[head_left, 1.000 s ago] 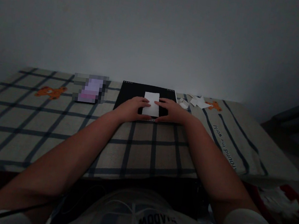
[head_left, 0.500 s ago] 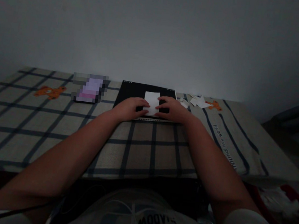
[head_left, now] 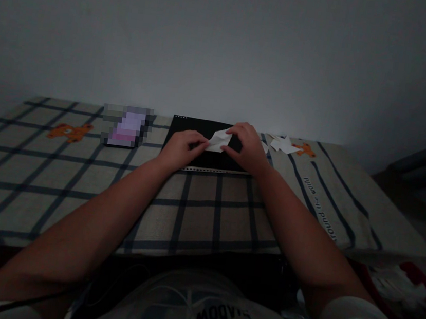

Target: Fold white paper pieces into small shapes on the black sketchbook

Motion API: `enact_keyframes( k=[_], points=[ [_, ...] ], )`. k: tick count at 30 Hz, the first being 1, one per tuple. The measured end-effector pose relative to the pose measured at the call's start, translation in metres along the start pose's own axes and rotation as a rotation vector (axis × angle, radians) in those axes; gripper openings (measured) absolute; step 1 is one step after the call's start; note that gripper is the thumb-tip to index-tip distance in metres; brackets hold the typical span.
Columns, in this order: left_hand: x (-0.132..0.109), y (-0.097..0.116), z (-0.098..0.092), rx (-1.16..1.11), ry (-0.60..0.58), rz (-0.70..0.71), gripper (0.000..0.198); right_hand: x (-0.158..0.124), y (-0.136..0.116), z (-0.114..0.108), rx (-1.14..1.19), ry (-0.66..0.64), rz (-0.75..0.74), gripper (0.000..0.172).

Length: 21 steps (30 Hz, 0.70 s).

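Note:
A small white piece of paper [head_left: 219,140], tilted and creased, is between my two hands above a black spiral-bound pad [head_left: 189,125]. My left hand [head_left: 184,148] pinches the paper's left corner between thumb and fingers. On the other side my right hand [head_left: 248,148] is curved around the paper's right part, its index finger at the upper corner and its thumb at the lower edge. Part of the pad is hidden under both hands. To the right of my right hand lie several white paper pieces [head_left: 285,144] on the cloth.
A checked tablecloth [head_left: 199,209] with printed bears covers the table, which stands against a grey wall [head_left: 227,47]. Left of the pad lies a phone [head_left: 127,128], partly pixelated. Below the table's right edge is a red bin [head_left: 412,277] with crumpled white material inside.
The paper lay flat and upright on the pad under my fingertips; now it is turned and tilted. My right hand has risen and moved slightly away, and my left fingers have closed on a corner.

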State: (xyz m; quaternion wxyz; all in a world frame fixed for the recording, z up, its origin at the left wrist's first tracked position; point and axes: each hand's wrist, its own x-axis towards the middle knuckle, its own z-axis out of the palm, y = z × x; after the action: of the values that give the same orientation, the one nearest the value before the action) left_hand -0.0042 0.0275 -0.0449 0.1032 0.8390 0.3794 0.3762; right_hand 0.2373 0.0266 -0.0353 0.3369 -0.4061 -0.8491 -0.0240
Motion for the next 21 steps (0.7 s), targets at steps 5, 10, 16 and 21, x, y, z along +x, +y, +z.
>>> enact_keyframes(
  k=[5, 10, 16, 21],
  points=[
    [0.001, -0.004, 0.004, -0.081, 0.127, -0.236, 0.026, -0.002, 0.002, -0.005, -0.081, -0.072, 0.005, 0.017],
    [0.004, -0.018, 0.008, -0.268, 0.196, -0.373, 0.04, -0.004, 0.002, -0.003, -0.048, -0.222, -0.105, 0.022],
    [0.005, -0.03, 0.007, -0.281, 0.208, -0.448, 0.066, -0.004, 0.008, 0.003, 0.032, -0.321, -0.127, 0.026],
    [0.001, -0.025, 0.002, -0.029, 0.197, -0.431, 0.069, -0.004, -0.004, 0.004, 0.061, -0.42, -0.111, 0.025]
  ],
)
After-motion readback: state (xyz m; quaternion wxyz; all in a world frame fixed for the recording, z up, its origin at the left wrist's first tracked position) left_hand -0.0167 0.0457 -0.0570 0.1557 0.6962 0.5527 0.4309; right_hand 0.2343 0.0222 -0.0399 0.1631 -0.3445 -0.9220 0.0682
